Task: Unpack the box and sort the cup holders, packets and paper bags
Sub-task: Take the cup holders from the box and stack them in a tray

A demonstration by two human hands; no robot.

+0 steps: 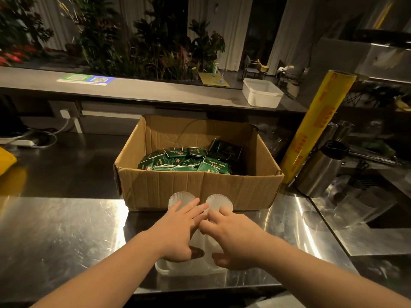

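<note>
An open cardboard box [235, 187] stands on the steel counter, filled with several green packets [178, 161] and a dark packet bundle [225, 150] at its back right. In front of the box lie two translucent ribbed cup holders [219, 202] side by side, lying on the counter. My left hand [180, 232] rests flat on the left one with fingers straight. My right hand [233, 236] lies on the right one with fingers curled at its upper part. No paper bags are visible.
A yellow roll of wrap [315, 125] leans right of the box, beside a steel flask [320, 170] and a sink area. A white tub [261, 92] sits on the raised ledge [133, 90] behind. Cables and a power strip [24, 142] lie at the far left.
</note>
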